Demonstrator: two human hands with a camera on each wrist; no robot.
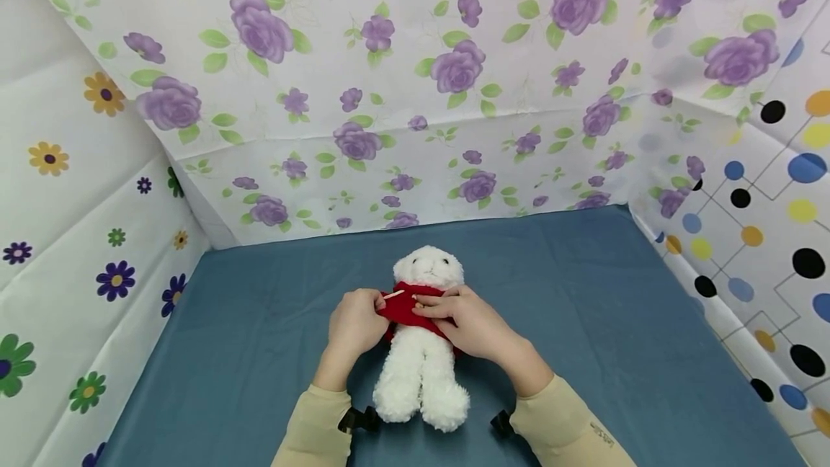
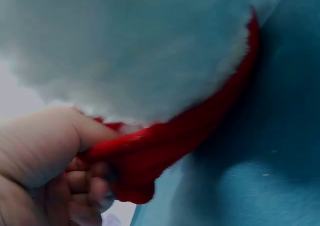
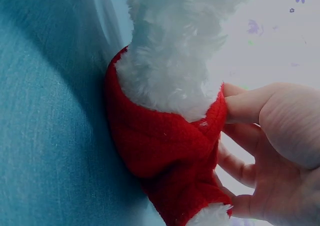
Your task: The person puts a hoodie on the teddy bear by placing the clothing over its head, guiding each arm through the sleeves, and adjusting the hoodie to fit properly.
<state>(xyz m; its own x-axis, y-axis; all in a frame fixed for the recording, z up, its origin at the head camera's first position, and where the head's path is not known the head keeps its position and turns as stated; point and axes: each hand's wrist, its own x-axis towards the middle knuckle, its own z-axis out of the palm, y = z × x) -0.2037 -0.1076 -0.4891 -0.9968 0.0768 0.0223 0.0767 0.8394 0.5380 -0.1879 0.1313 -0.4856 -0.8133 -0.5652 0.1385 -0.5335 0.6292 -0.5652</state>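
Note:
A white plush bear (image 1: pixel 424 373) lies on its back, head away from me, wearing a small red garment (image 1: pixel 415 312) round its chest. My left hand (image 1: pixel 357 323) pinches the garment's edge at the bear's left side in the head view. In the left wrist view, thumb and curled fingers grip the red cloth (image 2: pixel 165 146). My right hand (image 1: pixel 476 319) rests on the garment's front with fairly straight fingers. The right wrist view shows its fingertips and thumb touching the red cloth (image 3: pixel 155 141) beside the white fur (image 3: pixel 165 71). A thin pale strip (image 1: pixel 393 294) shows near the garment's top.
Blue cloth (image 1: pixel 272 352) covers the table under the bear. A curtain with purple flowers (image 1: pixel 363 143) hangs behind, with flower-printed cloth (image 1: pixel 84 258) on the left and dotted cloth (image 1: pixel 765 251) on the right. Black straps (image 1: pixel 359 420) sit at both wrists.

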